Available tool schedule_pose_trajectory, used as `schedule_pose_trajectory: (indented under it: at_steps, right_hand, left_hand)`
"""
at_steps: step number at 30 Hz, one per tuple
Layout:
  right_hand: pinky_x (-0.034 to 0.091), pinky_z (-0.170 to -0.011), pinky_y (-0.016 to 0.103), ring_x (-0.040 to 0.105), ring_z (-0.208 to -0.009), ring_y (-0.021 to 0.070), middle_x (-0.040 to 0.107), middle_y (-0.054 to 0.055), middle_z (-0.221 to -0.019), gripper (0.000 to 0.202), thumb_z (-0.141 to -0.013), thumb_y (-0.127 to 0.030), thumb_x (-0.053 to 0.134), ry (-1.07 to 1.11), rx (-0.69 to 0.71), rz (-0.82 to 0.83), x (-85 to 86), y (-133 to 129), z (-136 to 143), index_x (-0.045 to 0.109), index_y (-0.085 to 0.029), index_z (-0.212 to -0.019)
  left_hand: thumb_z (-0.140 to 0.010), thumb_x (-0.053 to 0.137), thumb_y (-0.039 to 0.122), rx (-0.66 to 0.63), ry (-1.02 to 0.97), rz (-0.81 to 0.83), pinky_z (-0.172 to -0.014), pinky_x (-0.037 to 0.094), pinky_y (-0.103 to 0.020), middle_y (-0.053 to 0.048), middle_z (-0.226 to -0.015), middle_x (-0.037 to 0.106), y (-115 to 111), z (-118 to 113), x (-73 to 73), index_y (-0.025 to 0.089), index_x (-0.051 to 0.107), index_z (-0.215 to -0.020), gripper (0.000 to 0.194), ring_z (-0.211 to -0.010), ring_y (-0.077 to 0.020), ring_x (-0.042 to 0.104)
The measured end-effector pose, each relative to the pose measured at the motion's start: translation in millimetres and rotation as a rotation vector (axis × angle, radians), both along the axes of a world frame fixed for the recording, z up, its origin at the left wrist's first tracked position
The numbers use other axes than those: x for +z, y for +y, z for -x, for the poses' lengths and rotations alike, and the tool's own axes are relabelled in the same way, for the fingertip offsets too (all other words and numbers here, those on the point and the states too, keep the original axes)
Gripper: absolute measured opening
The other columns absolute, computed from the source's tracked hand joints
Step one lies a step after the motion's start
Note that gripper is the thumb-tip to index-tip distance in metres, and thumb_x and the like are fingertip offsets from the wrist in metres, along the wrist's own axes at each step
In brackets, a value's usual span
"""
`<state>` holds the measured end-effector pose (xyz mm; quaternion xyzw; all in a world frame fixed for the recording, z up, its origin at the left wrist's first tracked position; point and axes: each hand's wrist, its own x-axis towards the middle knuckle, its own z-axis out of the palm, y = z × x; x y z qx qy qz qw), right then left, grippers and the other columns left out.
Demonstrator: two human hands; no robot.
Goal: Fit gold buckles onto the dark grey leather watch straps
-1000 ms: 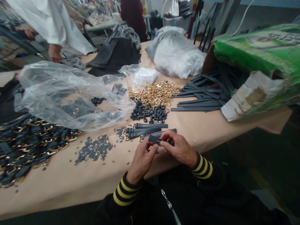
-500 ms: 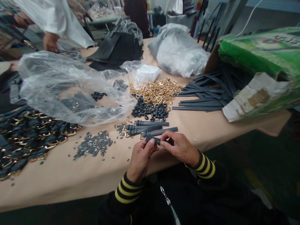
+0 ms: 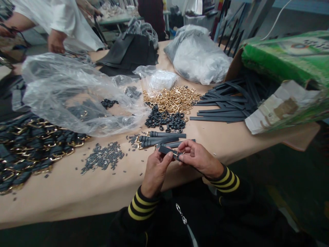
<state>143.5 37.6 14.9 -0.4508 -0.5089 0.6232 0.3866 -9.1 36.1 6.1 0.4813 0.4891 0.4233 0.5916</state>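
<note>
— What is different from a second ago?

— Not much in your grip. Your left hand (image 3: 156, 168) still pinches the dark strap (image 3: 167, 150) near its end, fingers closed on it, and your right hand (image 3: 197, 158) still closes on the same strap from the other side, where a small gold buckle (image 3: 177, 155) now shows between your fingertips. A second ago that spot looked all dark. You hold the strap a little higher, just above the near edge of the bench (image 3: 64, 195).

— So where does that leave the work?

— As I judge it, you are at the fitting step: buckle meeting strap end, not yet set down with the others.

— Which others?

— Three finished straps (image 3: 161, 139) lie flat just beyond your hands. Behind them sits a heap of black loops (image 3: 166, 120), then a heap of gold buckles (image 3: 172, 98). To your left a scatter of small grey pieces (image 3: 102, 159) lies near the front edge, and a mass of buckled straps (image 3: 31, 144) fills the left end, partly under a clear plastic sheet (image 3: 74, 92).

— And the right end?

— Bare straps (image 3: 223, 106) spill from a green box (image 3: 285, 68) lying on its side. A white plastic bag (image 3: 200, 58) sits at the far edge.

— Anyone else around?

— A person in white (image 3: 59, 20) works at the far left corner, hand (image 3: 55, 41) down by the bench. More cluttered tables stand behind.
</note>
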Motion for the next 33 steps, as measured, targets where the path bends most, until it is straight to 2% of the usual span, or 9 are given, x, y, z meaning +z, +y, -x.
schedule_pose_trajectory:
  at_steps: [2, 4, 11, 15, 20, 22, 26, 30, 33]
  right_hand:
    - [0.048, -0.061, 0.025, 0.058, -0.063, 0.0091, 0.054, -0.001, -0.078, 0.022, -0.072, -0.021, 0.060, 0.116, 0.043, 0.082, -3.1, 1.3, -2.1, 0.043, -0.017, -0.085]
    - [0.047, -0.060, 0.023, 0.057, -0.061, 0.0083, 0.054, -0.002, -0.074, 0.021, -0.071, -0.021, 0.061, 0.130, 0.048, 0.081, -5.7, 2.4, -3.4, 0.044, -0.017, -0.081]
    - [0.047, -0.059, 0.023, 0.057, -0.058, 0.0077, 0.055, -0.003, -0.070, 0.021, -0.071, -0.023, 0.063, 0.153, 0.058, 0.096, -8.9, 3.0, -3.5, 0.045, -0.017, -0.078]
    - [0.045, -0.055, 0.021, 0.056, -0.056, 0.0076, 0.053, -0.004, -0.068, 0.023, -0.071, -0.025, 0.064, 0.123, 0.052, 0.075, -11.4, 3.5, -1.9, 0.044, -0.017, -0.078]
    - [0.041, -0.049, 0.019, 0.051, -0.050, 0.0060, 0.050, -0.005, -0.063, 0.022, -0.072, -0.027, 0.062, 0.036, 0.026, 0.020, -14.0, 5.0, -2.1, 0.043, -0.017, -0.075]
    - [0.039, -0.047, 0.018, 0.049, -0.050, 0.0056, 0.049, -0.005, -0.064, 0.022, -0.073, -0.027, 0.062, -0.010, 0.015, -0.003, -13.0, 5.1, -4.4, 0.043, -0.017, -0.076]
    - [0.040, -0.050, 0.019, 0.049, -0.053, 0.0067, 0.049, -0.004, -0.065, 0.019, -0.074, -0.027, 0.061, -0.031, 0.097, -0.019, -7.1, 3.4, -8.0, 0.045, -0.017, -0.079]
    - [0.041, -0.056, 0.021, 0.050, -0.061, 0.0089, 0.053, -0.001, -0.070, 0.014, -0.076, -0.025, 0.059, -0.082, 0.218, -0.128, -2.9, 2.1, -5.1, 0.049, -0.016, -0.078]
    - [0.041, -0.059, 0.021, 0.051, -0.065, 0.0097, 0.054, 0.000, -0.073, 0.011, -0.075, -0.023, 0.059, -0.168, 0.233, -0.213, -4.1, 2.5, -2.4, 0.051, -0.016, -0.078]
  left_hand:
    - [-0.076, 0.059, 0.030, -0.005, -0.082, 0.040, -0.077, 0.046, -0.030, -0.004, -0.086, 0.061, -0.8, -0.9, -0.7, 0.013, 0.056, -0.093, 0.024, -0.080, -0.0154, 0.058]
    - [-0.075, 0.060, 0.030, 0.009, -0.085, 0.043, -0.075, 0.047, -0.028, -0.003, -0.084, 0.060, -1.9, -2.0, -1.2, 0.014, 0.055, -0.091, 0.023, -0.079, -0.0150, 0.057]
    - [-0.076, 0.058, 0.030, 0.047, 0.024, -0.018, -0.073, 0.046, -0.027, -0.003, -0.083, 0.056, -3.9, -2.8, -1.9, 0.014, 0.053, -0.092, 0.024, -0.078, -0.0144, 0.055]
    - [-0.078, 0.056, 0.028, 0.067, 0.177, -0.128, -0.072, 0.045, -0.025, -0.001, -0.080, 0.054, -6.2, -6.3, 0.5, 0.016, 0.052, -0.088, 0.016, -0.076, -0.0129, 0.053]
    - [-0.082, 0.051, 0.025, 0.060, 0.308, -0.235, -0.081, 0.044, -0.029, -0.006, -0.100, 0.054, -15.2, -7.9, 10.4, 0.017, 0.052, -0.100, 0.020, -0.092, -0.0166, 0.053]
    - [-0.084, 0.048, 0.026, -0.025, 0.220, -0.181, -0.086, 0.043, -0.032, -0.010, -0.115, 0.050, -17.2, -2.0, 14.5, 0.017, 0.055, -0.103, 0.022, -0.104, -0.0197, 0.050]
    - [-0.086, 0.043, 0.031, -0.203, -0.194, 0.081, -0.085, 0.045, -0.036, -0.011, -0.125, 0.047, -14.5, 14.7, 14.8, 0.017, 0.063, -0.092, 0.026, -0.110, -0.0238, 0.048]
    - [-0.077, 0.060, 0.025, -0.198, -0.308, 0.197, -0.071, 0.046, -0.026, -0.006, -0.101, 0.056, -10.2, 19.8, 5.9, 0.017, 0.058, -0.087, 0.013, -0.086, -0.0147, 0.055]
    - [-0.072, 0.066, 0.022, -0.251, -0.280, 0.207, -0.066, 0.043, -0.023, -0.004, -0.090, 0.055, -8.4, 17.0, 1.1, 0.016, 0.052, -0.093, 0.026, -0.077, -0.0119, 0.054]
